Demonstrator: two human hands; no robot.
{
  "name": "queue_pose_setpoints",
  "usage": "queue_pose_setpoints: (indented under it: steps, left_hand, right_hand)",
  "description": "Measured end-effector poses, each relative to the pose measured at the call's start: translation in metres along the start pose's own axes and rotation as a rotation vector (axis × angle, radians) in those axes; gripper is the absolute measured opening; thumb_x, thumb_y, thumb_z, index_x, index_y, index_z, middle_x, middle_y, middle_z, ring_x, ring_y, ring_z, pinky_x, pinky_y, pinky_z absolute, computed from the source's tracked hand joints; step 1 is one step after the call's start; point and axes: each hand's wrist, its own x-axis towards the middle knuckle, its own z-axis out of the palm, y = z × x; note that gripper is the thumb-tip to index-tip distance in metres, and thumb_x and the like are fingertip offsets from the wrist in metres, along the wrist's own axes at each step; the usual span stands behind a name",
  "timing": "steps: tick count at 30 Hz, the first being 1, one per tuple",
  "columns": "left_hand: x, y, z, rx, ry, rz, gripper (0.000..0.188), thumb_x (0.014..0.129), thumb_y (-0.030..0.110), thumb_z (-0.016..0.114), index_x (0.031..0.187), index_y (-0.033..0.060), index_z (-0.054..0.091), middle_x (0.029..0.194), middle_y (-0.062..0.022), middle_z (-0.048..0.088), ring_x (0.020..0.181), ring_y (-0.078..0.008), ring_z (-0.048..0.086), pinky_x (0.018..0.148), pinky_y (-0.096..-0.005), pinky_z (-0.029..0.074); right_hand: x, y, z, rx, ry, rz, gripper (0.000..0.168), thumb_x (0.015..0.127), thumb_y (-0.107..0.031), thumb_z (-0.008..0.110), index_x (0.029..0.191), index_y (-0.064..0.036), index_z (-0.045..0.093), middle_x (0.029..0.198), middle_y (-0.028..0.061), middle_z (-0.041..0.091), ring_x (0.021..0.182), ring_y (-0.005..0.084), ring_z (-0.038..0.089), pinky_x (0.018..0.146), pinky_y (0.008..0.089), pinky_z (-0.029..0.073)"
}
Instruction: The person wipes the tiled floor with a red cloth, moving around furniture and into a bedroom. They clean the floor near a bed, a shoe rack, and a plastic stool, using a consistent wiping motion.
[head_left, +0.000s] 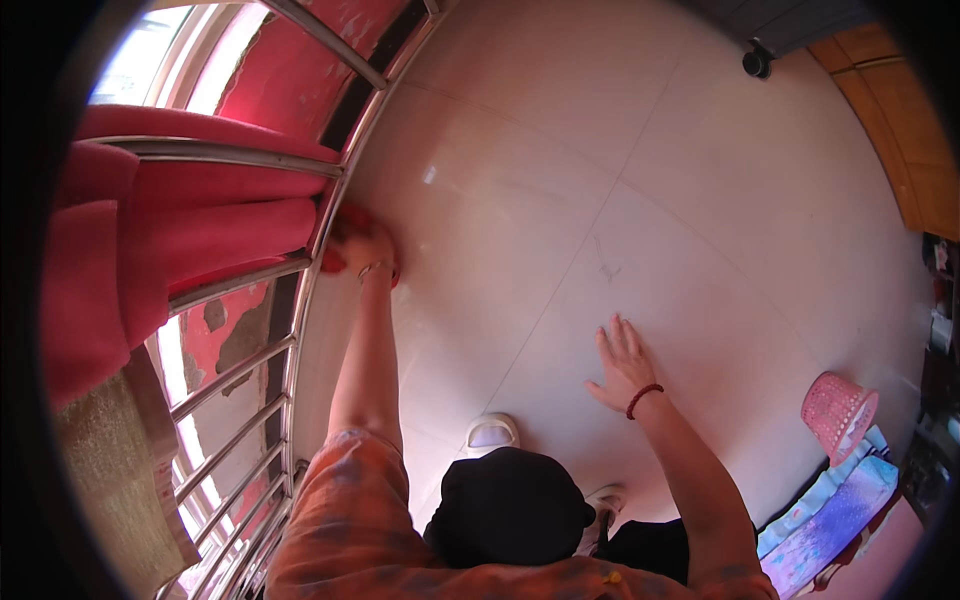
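My left hand (369, 244) reaches down to the floor beside the metal rack and presses on a red cloth (334, 261). Both the hand and the cloth are blurred, and the rack's rail partly covers them. A bracelet circles that wrist. Out over the pale tiled floor (525, 225), my right hand (624, 366) is spread with its fingers apart and holds nothing. Whether its palm touches the tiles I cannot tell. A dark red beaded bracelet (645, 401) is on the right wrist. Light slippers (491, 433) show below, near my feet.
Along the left runs a metal-tube rack (319, 247) draped with a red towel (225, 180) and a tan cloth (112, 465). A pink perforated basket (832, 409) lies tilted at right, near folded fabric (832, 517). A black caster (757, 64) and wooden cabinet (892, 105) stand far right.
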Motion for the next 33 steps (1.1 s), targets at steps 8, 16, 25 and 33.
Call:
queue_pose_setpoints:
  steps: [8,16,25,33]
  left_hand:
    - [0.054,0.247,-0.101,-0.923,-0.389,0.556,0.059,0.071,0.006,0.059,0.130,0.0144,0.054,0.129,-0.0232,0.043,0.119,-0.0404,0.045,0.102,-0.0414,0.038]
    - [0.100,0.198,-0.032,-0.278,-0.131,0.255,0.069,0.072,0.024,0.067,0.137,0.0165,0.046,0.134,-0.0223,0.045,0.123,-0.0423,0.043,0.103,-0.0474,0.037]
    - [0.035,0.345,-0.109,-1.098,-0.439,0.675,0.057,0.077,0.005,0.057,0.133,0.0135,0.050,0.128,-0.0189,0.047,0.120,-0.0384,0.046,0.101,-0.0418,0.039]
    - [-0.026,0.143,-0.102,-0.384,-0.367,-0.002,0.065,0.076,0.010,0.062,0.138,0.0085,0.043,0.126,-0.0286,0.042,0.114,-0.0442,0.045,0.102,-0.0455,0.037]
  right_hand:
    - [-0.003,0.015,0.014,0.028,0.051,0.015,0.081,0.080,-0.039,0.063,0.143,-0.002,0.028,0.153,0.0230,0.012,0.141,0.0376,0.012,0.112,0.0464,0.021]
    - [-0.003,0.008,0.015,0.110,0.083,0.011,0.079,0.080,-0.034,0.063,0.143,-0.002,0.027,0.153,0.0222,0.010,0.142,0.0378,0.011,0.111,0.0486,0.024]
    - [-0.006,0.006,0.006,0.061,-0.018,0.071,0.078,0.080,-0.033,0.062,0.143,-0.003,0.028,0.154,0.0212,0.008,0.143,0.0350,0.011,0.111,0.0479,0.024]
    - [-0.012,0.008,0.007,0.113,-0.008,0.133,0.075,0.079,-0.023,0.059,0.144,-0.004,0.028,0.155,0.0180,0.010,0.144,0.0340,0.008,0.110,0.0512,0.022]
